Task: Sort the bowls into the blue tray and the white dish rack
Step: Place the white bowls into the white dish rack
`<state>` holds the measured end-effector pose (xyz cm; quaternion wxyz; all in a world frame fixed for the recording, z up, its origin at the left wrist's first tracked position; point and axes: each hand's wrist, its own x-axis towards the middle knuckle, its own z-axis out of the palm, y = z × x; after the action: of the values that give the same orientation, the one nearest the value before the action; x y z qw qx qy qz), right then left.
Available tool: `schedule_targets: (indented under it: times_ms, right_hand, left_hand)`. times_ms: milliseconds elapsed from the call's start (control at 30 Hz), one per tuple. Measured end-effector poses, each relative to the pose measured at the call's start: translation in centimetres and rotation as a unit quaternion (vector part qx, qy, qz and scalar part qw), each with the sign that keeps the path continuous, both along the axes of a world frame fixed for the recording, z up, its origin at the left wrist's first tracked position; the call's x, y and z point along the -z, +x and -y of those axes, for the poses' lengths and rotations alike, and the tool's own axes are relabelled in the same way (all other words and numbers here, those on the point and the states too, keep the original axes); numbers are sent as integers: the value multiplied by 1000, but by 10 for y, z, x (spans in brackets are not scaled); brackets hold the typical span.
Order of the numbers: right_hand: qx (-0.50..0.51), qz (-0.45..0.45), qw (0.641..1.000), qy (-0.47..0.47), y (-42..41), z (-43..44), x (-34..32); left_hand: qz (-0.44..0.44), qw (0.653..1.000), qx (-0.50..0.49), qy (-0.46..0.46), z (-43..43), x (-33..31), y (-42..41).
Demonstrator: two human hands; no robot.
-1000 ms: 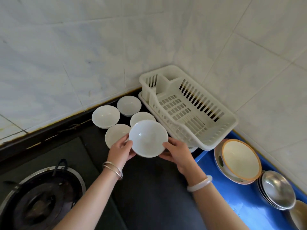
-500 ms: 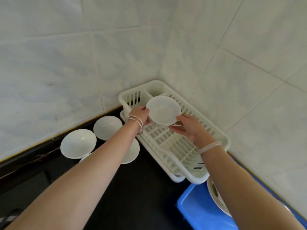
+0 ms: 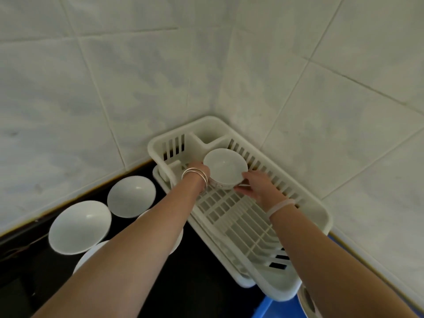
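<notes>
A white bowl (image 3: 224, 165) sits upright, low inside the far end of the white dish rack (image 3: 316, 212). My left hand (image 3: 199, 172) grips its left side and my right hand (image 3: 258, 185) grips its right side. Whether the bowl touches the rack floor is hidden by my hands. More white bowls wait on the dark counter to the left: one (image 3: 131, 196) near the rack, one (image 3: 79, 226) further left, and two partly hidden under my left forearm. A corner of the blue tray (image 3: 263, 308) shows at the bottom.
Tiled walls meet in a corner right behind the rack. A bowl rim (image 3: 306, 301) peeks out on the blue tray beside my right forearm. The dark counter (image 3: 202, 283) runs in front of the rack.
Both hands have carried the white bowl from above the counter into the rack and lowered it toward the far end. The camera has moved closer and tilted toward the corner.
</notes>
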<state>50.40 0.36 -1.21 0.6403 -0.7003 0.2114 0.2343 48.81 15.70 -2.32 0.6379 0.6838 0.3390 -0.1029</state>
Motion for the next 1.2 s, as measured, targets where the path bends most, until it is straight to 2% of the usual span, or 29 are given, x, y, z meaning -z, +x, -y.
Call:
schedule_targets:
  times_ms: [100,367,533,800,933,1000,1100,1200]
  right_hand:
    - [1,2,1000,-7,5,-2,8]
    - [43,1,998,39,2,0,15]
    - [51,-2,998,32,-6,0,18]
    - [20,38,997,-70,-20,2,5]
    - [-29,99,986,-129,-34,4,-16]
    - [-43,112,986,-118,-47,-1,-32]
    - [-73,101,991,-50,-78,-14,-59]
    - [-126,126,983,-42,-117,-33,-73]
  left_hand:
    - [11,999,-21,-39,2,2,-2]
    - [7,1000,-1,-18,1,10,2]
    - [19,999,-18,-44,5,2,-3]
    - [43,993,57,94,7,-17,-21]
    - [84,991,60,90,2,-34,-42]
    - [112,986,65,103,-3,-41,-59]
    - [154,978,42,131,-15,-51,-97]
    - [164,969,27,180,-30,-54,-145]
